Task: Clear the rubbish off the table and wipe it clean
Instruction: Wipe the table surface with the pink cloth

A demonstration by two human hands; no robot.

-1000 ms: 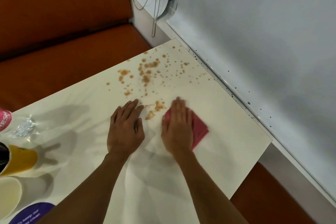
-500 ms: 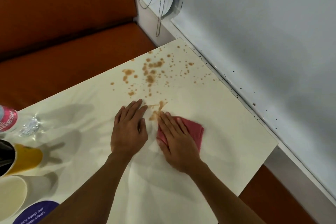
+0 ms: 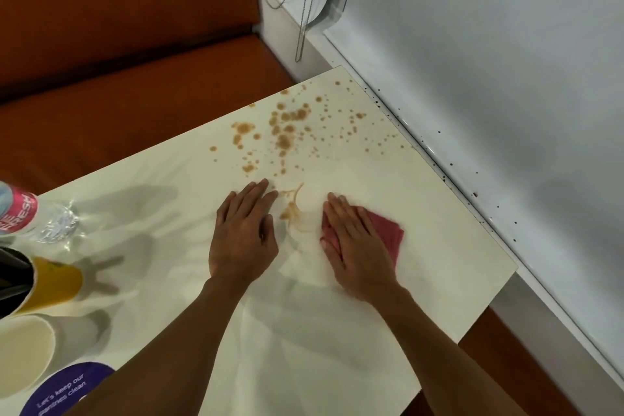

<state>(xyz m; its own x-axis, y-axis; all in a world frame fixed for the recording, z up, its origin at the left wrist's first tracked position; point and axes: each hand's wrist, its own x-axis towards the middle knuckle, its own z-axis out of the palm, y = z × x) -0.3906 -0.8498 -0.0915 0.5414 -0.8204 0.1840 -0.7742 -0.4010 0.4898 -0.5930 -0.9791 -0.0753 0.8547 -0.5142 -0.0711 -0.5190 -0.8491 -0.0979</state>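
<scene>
A cream table (image 3: 422,246) carries brown spill spots (image 3: 287,132) over its far part and a smeared streak (image 3: 292,206) between my hands. My right hand (image 3: 354,246) presses flat, fingers straight, on a folded pink cloth (image 3: 388,233) that shows beyond its right side. My left hand (image 3: 243,233) rests flat on the tabletop just left of the smear, holding nothing. At the left edge stand a plastic bottle with a pink label (image 3: 20,213), a yellow paper cup (image 3: 50,280) and a white paper cup (image 3: 23,355).
An orange bench seat (image 3: 118,94) runs behind the table and its backrest rises beyond. A white wall and sill (image 3: 472,162) border the right side, with blind cords (image 3: 300,27) hanging at the corner. A purple round sticker (image 3: 67,388) lies near the front left.
My right hand slid the pink cloth left toward my left hand, smearing the nearest spots, then back to the right. My left hand stayed flat in place.
</scene>
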